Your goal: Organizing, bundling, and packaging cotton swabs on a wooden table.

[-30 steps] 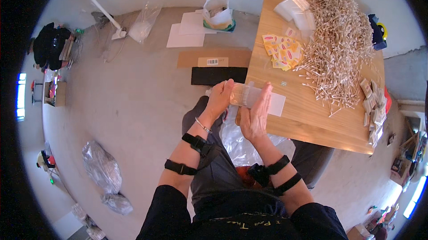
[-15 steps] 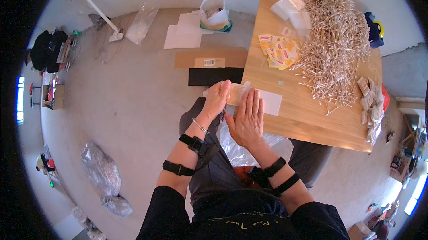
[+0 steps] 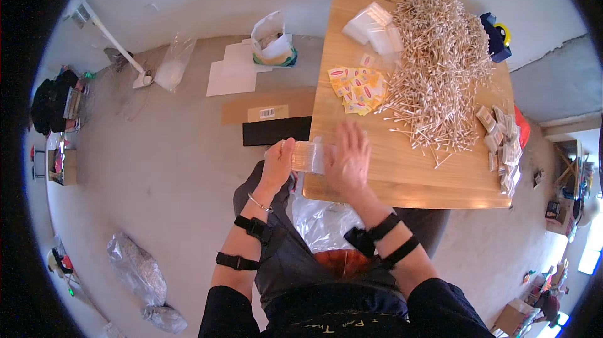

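Note:
A small clear plastic bag of cotton swabs (image 3: pixel 308 157) lies across the near left edge of the wooden table (image 3: pixel 402 184). My left hand (image 3: pixel 277 163) is closed around its left end. My right hand (image 3: pixel 349 161), smeared by motion, is at the bag's right end with its fingers stretched out. Its palm and whatever lies beneath it are hidden. Beyond my right hand is a pile of small yellow and white printed slips (image 3: pixel 359 90). To the right of them spreads a large heap of loose cotton swabs (image 3: pixel 440 68).
Clear empty bags (image 3: pixel 374 29) lie at the table's far left. Filled packets (image 3: pixel 501 143) are stacked at the right edge, below a blue tape dispenser (image 3: pixel 496 38). A black strip (image 3: pixel 276 131) and cardboard (image 3: pixel 235 112) lie left of the table.
My right hand has lifted its fingers and blurred. The white card seen right of it earlier no longer shows. The whole view has shifted, with the table now further left.

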A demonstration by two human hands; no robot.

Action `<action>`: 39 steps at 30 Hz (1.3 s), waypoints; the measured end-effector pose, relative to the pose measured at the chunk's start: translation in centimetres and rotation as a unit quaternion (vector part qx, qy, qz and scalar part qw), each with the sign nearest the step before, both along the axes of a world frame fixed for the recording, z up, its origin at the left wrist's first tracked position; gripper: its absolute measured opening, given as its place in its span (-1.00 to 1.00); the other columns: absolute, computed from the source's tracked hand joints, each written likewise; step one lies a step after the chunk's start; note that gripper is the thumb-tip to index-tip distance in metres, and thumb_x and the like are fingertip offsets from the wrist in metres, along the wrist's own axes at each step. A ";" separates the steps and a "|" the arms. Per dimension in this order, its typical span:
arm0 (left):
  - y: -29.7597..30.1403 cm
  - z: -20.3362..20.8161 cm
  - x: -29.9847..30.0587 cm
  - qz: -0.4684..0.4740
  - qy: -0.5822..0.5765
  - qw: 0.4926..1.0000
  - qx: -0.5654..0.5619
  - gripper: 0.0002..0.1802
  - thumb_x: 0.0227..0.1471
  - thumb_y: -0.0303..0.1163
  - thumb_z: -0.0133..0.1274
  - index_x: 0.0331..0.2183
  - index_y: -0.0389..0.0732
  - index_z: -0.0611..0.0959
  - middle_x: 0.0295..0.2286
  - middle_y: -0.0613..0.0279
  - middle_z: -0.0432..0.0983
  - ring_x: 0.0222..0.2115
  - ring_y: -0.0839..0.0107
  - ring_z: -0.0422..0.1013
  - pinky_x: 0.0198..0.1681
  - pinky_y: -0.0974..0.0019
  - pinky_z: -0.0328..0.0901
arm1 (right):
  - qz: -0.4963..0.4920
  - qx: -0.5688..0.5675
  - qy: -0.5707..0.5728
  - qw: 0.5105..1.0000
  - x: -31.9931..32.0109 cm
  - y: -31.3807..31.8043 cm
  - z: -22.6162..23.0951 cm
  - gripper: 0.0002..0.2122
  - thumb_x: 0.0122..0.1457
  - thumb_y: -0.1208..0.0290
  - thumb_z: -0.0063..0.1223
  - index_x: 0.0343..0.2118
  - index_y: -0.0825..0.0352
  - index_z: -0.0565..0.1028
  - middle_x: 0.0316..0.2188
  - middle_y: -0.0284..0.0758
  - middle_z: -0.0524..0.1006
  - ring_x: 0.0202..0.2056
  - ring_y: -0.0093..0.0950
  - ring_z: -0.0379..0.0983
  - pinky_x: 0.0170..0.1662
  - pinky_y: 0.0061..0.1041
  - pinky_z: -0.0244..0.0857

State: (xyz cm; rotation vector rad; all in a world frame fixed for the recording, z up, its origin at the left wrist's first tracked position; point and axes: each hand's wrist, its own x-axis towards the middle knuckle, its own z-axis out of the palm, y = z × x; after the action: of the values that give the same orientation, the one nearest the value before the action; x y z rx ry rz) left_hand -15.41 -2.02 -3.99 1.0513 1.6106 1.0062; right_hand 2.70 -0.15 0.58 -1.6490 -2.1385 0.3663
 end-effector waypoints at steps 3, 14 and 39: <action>-0.1 -0.5 -0.1 0.003 0.000 1.000 -0.004 -0.47 0.27 -0.07 -0.11 -0.55 -0.32 0.43 -0.64 0.36 0.28 -0.55 0.58 0.15 -0.49 0.34 0.17 | -0.105 0.074 -0.005 0.992 2.7 5.9 0.4 -0.53 0.12 0.32 0.07 0.09 0.37 0.34 0.02 -0.13 0.38 0.04 -0.12 0.25 0.07 -0.16 0.14; -0.1 -0.7 -0.3 -0.013 0.028 0.999 0.035 -0.43 0.27 -0.01 -0.14 -0.53 -0.33 0.45 -0.65 0.30 0.32 -0.57 0.51 0.22 -0.49 0.32 0.18 | -0.166 -0.019 0.001 0.986 4.9 11.7 1.5 -0.64 -0.03 0.27 0.29 -0.17 0.31 0.53 -0.12 -0.18 0.45 -0.01 -0.18 0.28 0.06 -0.26 0.16; 0.1 0.3 0.4 -0.010 0.012 1.000 0.026 -0.49 0.27 -0.07 -0.15 -0.49 -0.33 0.51 -0.63 0.22 0.42 -0.57 0.48 0.32 -0.46 0.30 0.24 | -0.217 -0.383 0.500 0.746 0.8 -0.3 2.8 -0.80 0.06 0.40 0.30 -0.54 0.42 0.53 -0.71 -0.37 0.45 -0.71 -0.62 0.30 -0.66 -0.63 0.16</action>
State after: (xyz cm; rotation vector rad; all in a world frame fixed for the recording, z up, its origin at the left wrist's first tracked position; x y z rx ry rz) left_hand -14.98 -1.90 -3.74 1.1169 1.5968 1.0311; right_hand 3.50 -0.43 3.37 -1.6189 -0.7560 1.6733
